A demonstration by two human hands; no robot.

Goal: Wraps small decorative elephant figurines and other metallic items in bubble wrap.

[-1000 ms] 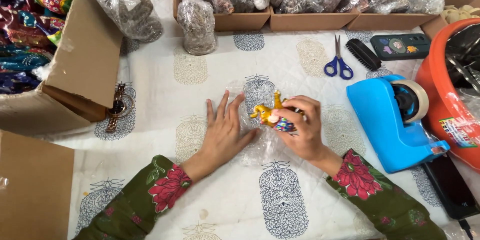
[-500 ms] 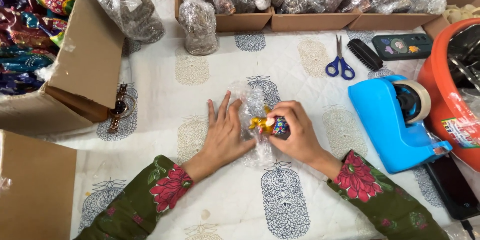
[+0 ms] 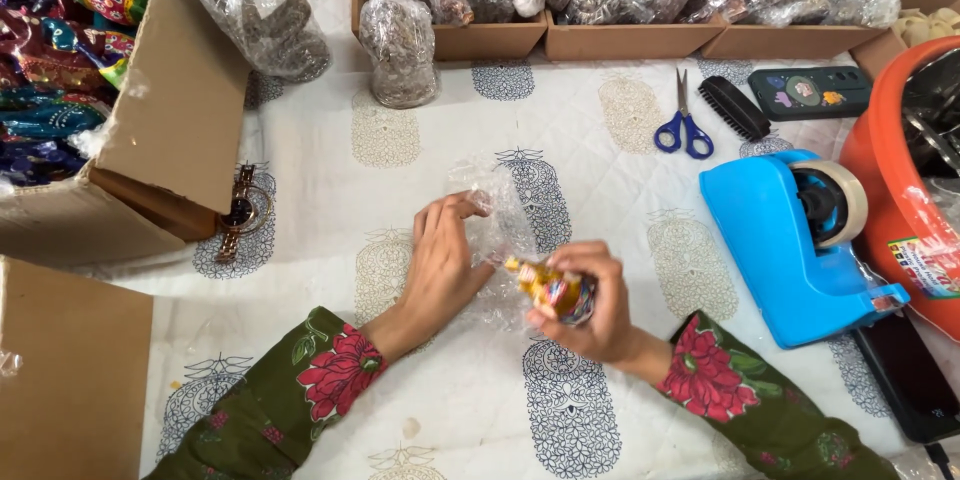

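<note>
In the middle of the table (image 3: 600, 140), on the white cloth with printed shapes, two hands work on a clear plastic bag (image 3: 505, 225). The left hand (image 3: 440, 265) lies flat on the bag, fingers spread, with its grip not closed on anything. The right hand (image 3: 590, 305) has its grip closed around a small shiny packet (image 3: 553, 290), yellow and bright colours, just beside the bag's near edge.

To do this well, I think the left hand needs to press the bag flat so it does not slide. The fingertips near the top could hold the mouth open. The right hand does best holding the packet by its end, not squeezing hard, so the wrapper does not crush. Thin plastic sticks and crinkles, so slow moves look safest.

A blue tape holder (image 3: 780, 245) stands to the right. Blue scissors (image 3: 683, 125) lie behind it. A wristwatch (image 3: 240, 212) lies to the left, beside a cardboard box (image 3: 150, 120) full of coloured packets.
</note>
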